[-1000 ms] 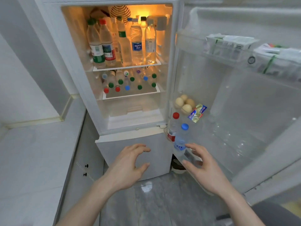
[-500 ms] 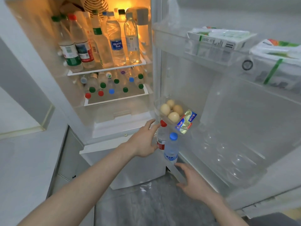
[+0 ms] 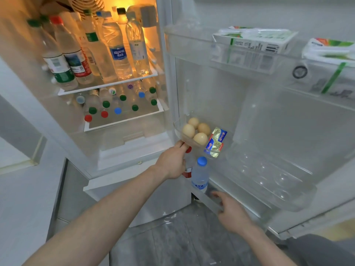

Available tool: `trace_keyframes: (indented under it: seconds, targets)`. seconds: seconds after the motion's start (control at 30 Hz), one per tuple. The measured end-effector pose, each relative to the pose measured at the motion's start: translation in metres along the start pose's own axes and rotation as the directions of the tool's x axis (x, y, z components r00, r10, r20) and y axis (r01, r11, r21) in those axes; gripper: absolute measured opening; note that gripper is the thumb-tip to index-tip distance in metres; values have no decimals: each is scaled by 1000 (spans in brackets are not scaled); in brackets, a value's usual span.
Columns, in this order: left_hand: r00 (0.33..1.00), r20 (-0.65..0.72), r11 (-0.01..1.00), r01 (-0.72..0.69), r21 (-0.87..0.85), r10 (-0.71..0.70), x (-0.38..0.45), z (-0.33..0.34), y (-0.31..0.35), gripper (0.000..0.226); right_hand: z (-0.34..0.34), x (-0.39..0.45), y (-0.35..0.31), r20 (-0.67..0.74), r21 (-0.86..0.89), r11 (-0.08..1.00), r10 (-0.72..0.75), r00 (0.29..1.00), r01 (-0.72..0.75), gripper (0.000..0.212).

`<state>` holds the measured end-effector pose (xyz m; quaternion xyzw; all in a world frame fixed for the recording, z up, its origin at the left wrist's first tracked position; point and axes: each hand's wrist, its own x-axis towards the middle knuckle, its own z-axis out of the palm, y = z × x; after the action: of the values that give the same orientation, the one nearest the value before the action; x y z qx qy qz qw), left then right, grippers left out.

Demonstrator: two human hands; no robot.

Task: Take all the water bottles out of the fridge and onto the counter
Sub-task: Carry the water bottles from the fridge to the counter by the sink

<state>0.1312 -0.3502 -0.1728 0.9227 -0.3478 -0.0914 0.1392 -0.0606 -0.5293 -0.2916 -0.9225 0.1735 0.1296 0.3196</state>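
The left hand (image 3: 172, 162) is wrapped around the red-capped clear plastic water bottle (image 3: 188, 166) in the lowest door shelf, its knuckles right under the clear bowl of brown eggs (image 3: 196, 130). The blue-capped clear water bottle (image 3: 200, 174) stands just beside it. The right hand (image 3: 229, 212) rests loose-fingered on that shelf's clear front rail (image 3: 206, 198), holding nothing. Foil butter packets (image 3: 216, 142) overhang the bottles. More bottles crowd the lit fridge shelves (image 3: 107, 85); the pale table (image 3: 23, 208) lies left.

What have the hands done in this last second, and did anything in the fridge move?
The left hand reached from the freezer front to the red-capped bottle in the door and closed round it. The right hand dropped to the door's bottom shelf edge. Blue-capped bottle and eggs stayed put.
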Motion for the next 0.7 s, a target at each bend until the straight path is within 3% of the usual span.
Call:
trace_keyframes:
  seconds: [0.17, 0.3, 0.43, 0.7]
  targets:
    - [996, -93, 999, 6, -33, -9, -2, 12, 9, 50, -10, 17, -24, -207, 286, 954, -31, 978, 91, 83]
    - [991, -128, 998, 21, -56, -28, -2, 14, 18, 48, -7, 36, -40, -256, 458, 874, -44, 966, 161, 65]
    - [988, -136, 996, 58, -65, -67, -3, 14, 18, 48, -12, 49, -44, -316, 487, 857, -5, 949, 167, 48]
    - [978, -188, 993, 69, -98, -86, -7, 24, 25, 33, -13, 56, -29, -328, 468, 870, 5, 945, 158, 50]
